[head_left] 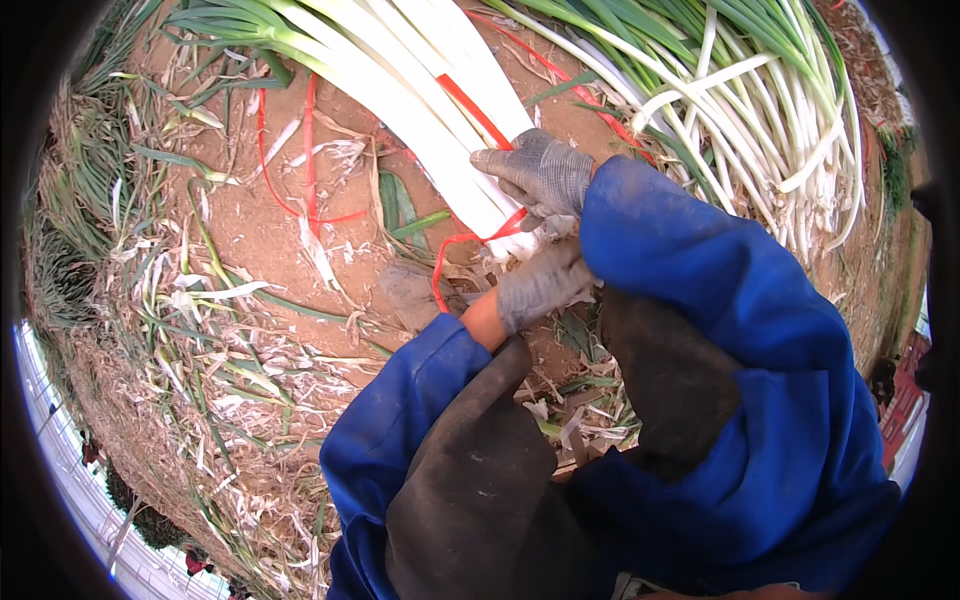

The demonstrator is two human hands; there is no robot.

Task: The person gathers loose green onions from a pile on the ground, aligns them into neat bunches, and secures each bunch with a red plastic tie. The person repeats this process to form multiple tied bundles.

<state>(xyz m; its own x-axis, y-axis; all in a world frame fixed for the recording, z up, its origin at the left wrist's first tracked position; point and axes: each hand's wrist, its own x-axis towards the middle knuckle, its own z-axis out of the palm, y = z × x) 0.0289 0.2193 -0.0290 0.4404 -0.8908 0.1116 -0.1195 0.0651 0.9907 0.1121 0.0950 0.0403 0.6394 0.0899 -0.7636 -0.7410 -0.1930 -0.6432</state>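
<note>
A thick bundle of green onions (400,90) lies on the soil ahead of me, white stalks toward me and green leaves toward the far left. Red tape (474,112) runs over its stalks, and another length crosses near the root ends and trails to the left. My right hand (540,180), in a dirty grey glove, is closed over the bundle's right side near the roots, index finger lying across the stalks. Just below, my left hand (545,285), gloved too, is closed beside the root ends. What its fingers hold is hidden.
Loose thinner green onions (760,120) lie at the far right, roots toward me. More red tape (310,150) is on the soil left of the bundle. Peeled skins and leaf scraps (240,400) litter the ground at left. A heap of green leaves (75,210) lines the left edge.
</note>
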